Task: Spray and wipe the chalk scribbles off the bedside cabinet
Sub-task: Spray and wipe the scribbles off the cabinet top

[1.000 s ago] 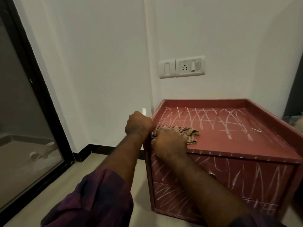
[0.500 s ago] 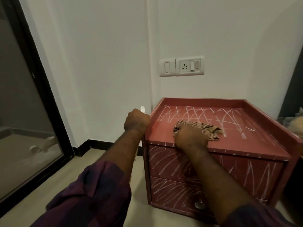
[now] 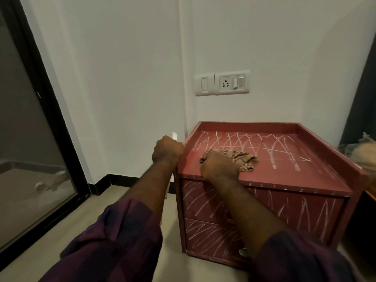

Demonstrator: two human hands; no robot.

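A red bedside cabinet (image 3: 317,180) stands against the white wall, with white chalk scribbles (image 3: 270,147) over the back of its top and across both drawer fronts (image 3: 305,212). My right hand (image 3: 218,166) grips a checked brown cloth (image 3: 242,157) and presses it on the front left of the top. My left hand (image 3: 167,150) is curled round a white spray bottle (image 3: 174,136) just left of the cabinet's edge; only the bottle's white top shows above the fist.
A switch and socket plate (image 3: 221,84) sits on the wall above the cabinet. A dark-framed glass door (image 3: 40,139) fills the left. Beige floor (image 3: 67,237) lies in front. A blurred pale object (image 3: 364,157) is at the right edge.
My right hand has wiped the cloth rightward from the front left corner, then drifted slightly back left and deeper. The front left of the top now shows no chalk. My left hand stays put.
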